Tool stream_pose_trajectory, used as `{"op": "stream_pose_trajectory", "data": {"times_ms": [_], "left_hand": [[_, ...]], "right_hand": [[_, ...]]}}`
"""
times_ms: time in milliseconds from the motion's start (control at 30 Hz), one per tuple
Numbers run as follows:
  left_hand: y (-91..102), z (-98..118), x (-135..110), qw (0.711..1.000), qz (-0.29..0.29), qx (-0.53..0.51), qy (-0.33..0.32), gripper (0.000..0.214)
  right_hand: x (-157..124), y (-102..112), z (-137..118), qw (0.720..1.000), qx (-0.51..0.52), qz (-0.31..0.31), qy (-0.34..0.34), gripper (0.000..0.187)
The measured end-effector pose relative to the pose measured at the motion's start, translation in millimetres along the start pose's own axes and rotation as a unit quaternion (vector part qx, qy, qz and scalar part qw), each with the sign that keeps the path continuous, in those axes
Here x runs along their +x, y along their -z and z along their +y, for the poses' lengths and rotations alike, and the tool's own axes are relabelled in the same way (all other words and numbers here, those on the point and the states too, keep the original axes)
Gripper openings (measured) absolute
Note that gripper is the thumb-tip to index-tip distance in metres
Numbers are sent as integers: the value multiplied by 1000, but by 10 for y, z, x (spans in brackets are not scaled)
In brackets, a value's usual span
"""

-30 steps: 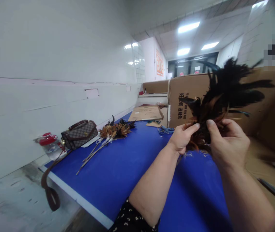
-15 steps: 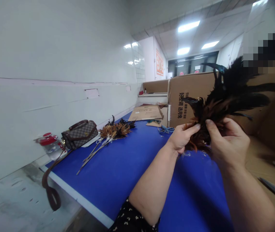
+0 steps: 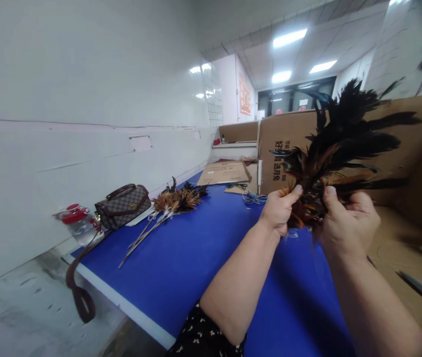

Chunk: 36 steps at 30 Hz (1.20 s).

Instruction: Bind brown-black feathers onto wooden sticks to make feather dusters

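Both the left hand (image 3: 281, 210) and right hand (image 3: 350, 221) are closed, thumbs pressing, on the lower part of a dark feather bunch (image 3: 344, 139), right of centre. Left of centre, feathered sticks (image 3: 176, 201) lie on the blue table (image 3: 184, 258); a handbag (image 3: 122, 207) sits farther left.

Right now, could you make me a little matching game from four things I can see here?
1. Dark feathers
2. Handbag
3. Bottle
4. Feathered sticks

A. Topped by a red lid
B. Lying on the blue table
C. Held by left hand and right hand
D. Patterned, with a brown handle

Pairs: 1-C, 2-D, 3-A, 4-B.
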<state>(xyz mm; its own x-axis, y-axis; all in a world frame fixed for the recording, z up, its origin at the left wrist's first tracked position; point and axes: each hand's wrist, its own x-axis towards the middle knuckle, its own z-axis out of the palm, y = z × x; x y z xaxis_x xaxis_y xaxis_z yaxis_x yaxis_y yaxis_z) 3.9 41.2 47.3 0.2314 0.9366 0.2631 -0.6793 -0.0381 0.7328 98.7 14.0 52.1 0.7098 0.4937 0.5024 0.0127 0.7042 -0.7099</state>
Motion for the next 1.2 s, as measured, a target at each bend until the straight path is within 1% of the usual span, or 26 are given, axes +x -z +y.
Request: {"op": "stream_pose_trajectory", "data": {"times_ms": [100,167,200,233,300,433,467,567,633,733,833,900,1000,1100,1200], "left_hand": [[-28,-15,-8,1000,5,-29,7,51],[-40,-14,-15,999,-6,-42,13,51],[-44,-9,-21,999,-11,-43,12,52],[-48,0,-29,999,-15,-40,9,54],[-56,28,-54,999,-21,-29,0,60],[-77,88,-109,998,-60,1,8,71],[-78,94,-113,998,-62,8,5,71],[-67,86,-92,999,-39,21,-24,65],[-53,68,-68,998,-31,29,-36,63],[-47,39,-59,998,-38,47,-35,60],[-70,18,-88,994,-49,86,-34,57],[-93,11,-110,992,-58,109,-40,57],[-124,3,-124,990,-61,119,-46,55],[-142,-15,-118,990,-19,123,-60,51],[-140,-48,-96,991,19,112,-68,50]], "right_hand": [[23,-37,5,997,55,26,-45,61],[69,-31,-1,992,94,-1,-82,61],[98,-18,-6,991,101,-20,-88,59],[126,0,-11,991,98,-35,-84,57],[171,40,-14,995,71,-48,-59,53],[181,83,6,997,12,-72,-11,52],[171,85,11,997,-1,-71,8,51],[136,82,8,996,-32,-49,60,49],[114,75,-11,995,-33,-61,66,45],[82,58,-53,993,-28,-106,48,43],[56,43,-102,990,-56,-122,33,41],[53,44,-129,991,-73,-109,42,37],[71,59,-145,992,-84,-62,69,31],[86,67,-122,994,-81,-30,67,27],[78,58,-79,996,-64,-24,51,27]]}}
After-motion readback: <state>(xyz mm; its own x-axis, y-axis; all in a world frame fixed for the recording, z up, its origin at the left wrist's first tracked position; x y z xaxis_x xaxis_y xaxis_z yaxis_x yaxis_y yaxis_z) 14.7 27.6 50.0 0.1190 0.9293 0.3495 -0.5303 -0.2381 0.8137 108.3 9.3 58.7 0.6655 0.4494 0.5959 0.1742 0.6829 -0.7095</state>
